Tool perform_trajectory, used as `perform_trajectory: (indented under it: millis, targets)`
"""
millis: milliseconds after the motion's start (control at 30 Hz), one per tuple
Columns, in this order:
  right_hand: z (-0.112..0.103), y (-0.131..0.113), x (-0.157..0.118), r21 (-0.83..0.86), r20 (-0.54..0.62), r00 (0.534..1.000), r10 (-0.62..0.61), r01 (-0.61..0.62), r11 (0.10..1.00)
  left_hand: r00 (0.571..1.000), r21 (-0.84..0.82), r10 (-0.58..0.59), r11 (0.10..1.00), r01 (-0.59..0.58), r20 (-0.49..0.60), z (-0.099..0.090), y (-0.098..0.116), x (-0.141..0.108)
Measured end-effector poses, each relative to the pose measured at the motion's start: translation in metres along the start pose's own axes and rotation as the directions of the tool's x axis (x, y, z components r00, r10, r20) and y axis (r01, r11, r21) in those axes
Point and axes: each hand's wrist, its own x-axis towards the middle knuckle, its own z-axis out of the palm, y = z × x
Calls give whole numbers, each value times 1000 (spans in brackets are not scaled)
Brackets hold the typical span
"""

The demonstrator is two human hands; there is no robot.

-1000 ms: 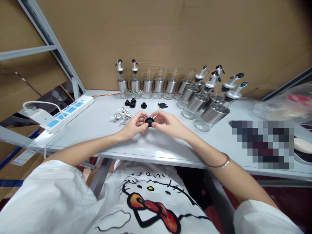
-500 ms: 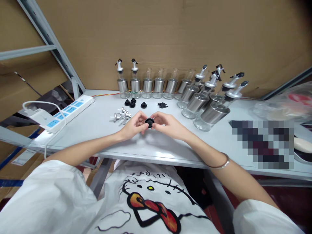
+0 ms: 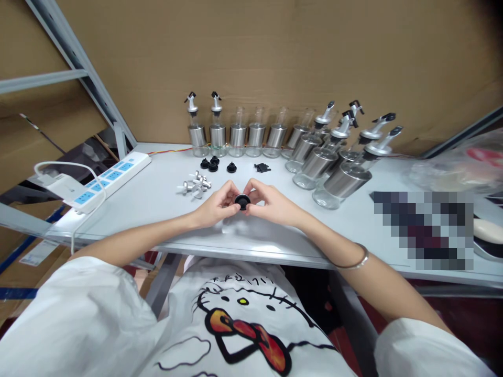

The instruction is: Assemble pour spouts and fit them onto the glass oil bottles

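Between my two hands is a round black stopper, its dark face turned toward me and a pale rim at its edge. My left hand pinches its left side, and my right hand pinches the right side. Behind them on the table lie several black stoppers, one more black stopper apart from these, and a pile of small black parts. Several silver spout pieces rest just beyond my left hand.
Glass bottles with steel sleeves line the back, two at the left with spouts. More spouted bottles stand at the right. A power strip lies left, a plastic bag right. The table's front edge is near me.
The black stopper now shows a pale rim and sits slightly lower in the picture. The fingers of both hands have shifted a little around it.
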Motion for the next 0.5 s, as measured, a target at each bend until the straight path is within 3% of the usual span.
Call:
perform_trajectory:
  millis: [500]
  targets:
    - [0,0,0,-53,-1,998,-70,70,996,999,132,19,991,-14,-39,0,1,-1]
